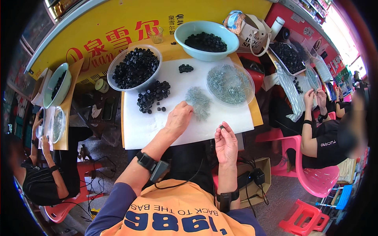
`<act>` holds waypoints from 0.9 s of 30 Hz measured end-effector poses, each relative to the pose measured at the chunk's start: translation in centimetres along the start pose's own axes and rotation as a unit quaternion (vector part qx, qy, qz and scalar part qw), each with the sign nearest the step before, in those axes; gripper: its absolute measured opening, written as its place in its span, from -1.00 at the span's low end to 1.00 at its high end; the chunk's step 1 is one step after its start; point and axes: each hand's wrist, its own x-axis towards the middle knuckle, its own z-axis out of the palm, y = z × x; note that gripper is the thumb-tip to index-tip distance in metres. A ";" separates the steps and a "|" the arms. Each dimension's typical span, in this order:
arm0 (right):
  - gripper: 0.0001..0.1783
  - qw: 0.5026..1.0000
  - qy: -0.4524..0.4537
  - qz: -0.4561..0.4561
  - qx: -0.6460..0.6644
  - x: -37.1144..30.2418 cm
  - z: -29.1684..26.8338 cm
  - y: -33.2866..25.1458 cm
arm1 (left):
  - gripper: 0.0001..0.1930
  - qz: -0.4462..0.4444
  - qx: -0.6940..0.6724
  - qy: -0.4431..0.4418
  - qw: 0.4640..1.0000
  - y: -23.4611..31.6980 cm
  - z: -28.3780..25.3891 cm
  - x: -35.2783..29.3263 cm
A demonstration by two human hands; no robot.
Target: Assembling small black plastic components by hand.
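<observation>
My left hand [179, 119] is at the near-left edge of a loose pile of thin silvery metal pieces [199, 103]. Its fingers are pinched together, and what is between them is too small to make out. To the right, near the front edge of the white sheet [157, 131], my right hand [226, 143] is turned palm up. Between its thumb and fingertips it pinches a small black plastic part [222, 126]. Similar black parts lie in a heap [153, 96] left of my left hand, and a small cluster [186, 68] sits farther back.
A clear bowl [111, 74] of black parts stands back left, a pale green basin [179, 39] of them behind. A round clear lid-like tray [251, 94] holds more metal pieces at right. Co-workers sit at tables on both sides. A pink chair [321, 181] stands at right.
</observation>
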 end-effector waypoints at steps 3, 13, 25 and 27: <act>-0.70 1.000 0.000 -0.001 -0.004 0.0 -0.5 0.1 | -0.89 0.006 0.033 -0.040 0.999 -0.6 -1.5 -0.7; -0.72 1.000 -0.004 0.021 0.004 0.0 -0.5 0.3 | -0.56 0.140 0.136 -0.074 0.978 -0.1 -1.9 -3.0; -0.69 0.999 -0.009 0.033 0.001 -0.3 0.1 0.9 | -0.75 0.008 -0.035 0.080 0.996 -2.6 -4.3 -6.7; -0.68 1.000 -0.005 0.029 0.000 -0.3 0.1 0.8 | -0.81 -0.022 -0.053 0.121 0.991 -2.2 -4.6 -5.9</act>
